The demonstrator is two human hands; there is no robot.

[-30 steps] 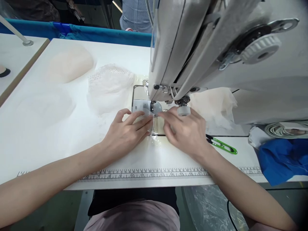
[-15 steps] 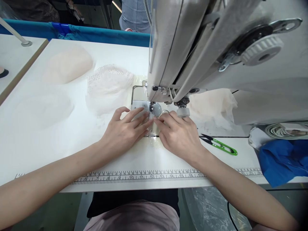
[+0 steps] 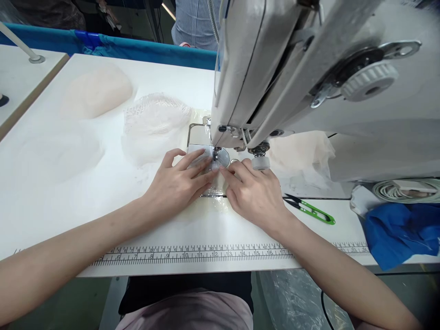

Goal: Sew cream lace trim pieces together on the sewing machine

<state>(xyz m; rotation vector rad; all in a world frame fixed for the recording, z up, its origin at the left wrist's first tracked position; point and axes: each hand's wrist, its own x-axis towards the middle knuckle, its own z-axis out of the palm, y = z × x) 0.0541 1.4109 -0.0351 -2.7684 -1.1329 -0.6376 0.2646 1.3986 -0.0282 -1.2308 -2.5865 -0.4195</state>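
My left hand (image 3: 177, 183) lies flat with fingers spread, its tips beside the presser foot (image 3: 216, 155) of the white sewing machine (image 3: 240, 68). Close on the other side, my right hand (image 3: 256, 195) has curled fingers, with thumb and forefinger near the left fingertips. Whatever thin material is under or between these fingers is too pale and covered to make out. Clear shiny tape (image 3: 218, 189) covers the bed in front of the foot. Left of the machine lie a white lace piece (image 3: 156, 110) and a pale beige cup-shaped piece (image 3: 103, 89).
Green-handled thread snips (image 3: 318, 214) lie right of my right hand. Beige sheer fabric (image 3: 302, 151) sits under the machine arm. A blue cloth (image 3: 402, 236) and a coiled pale band (image 3: 405, 189) are at the right. A printed ruler (image 3: 206, 254) runs along the front edge.
The camera view has shifted slightly. Both hands stay at the presser foot in nearly the same pose, and nothing has visibly been picked up or let go.
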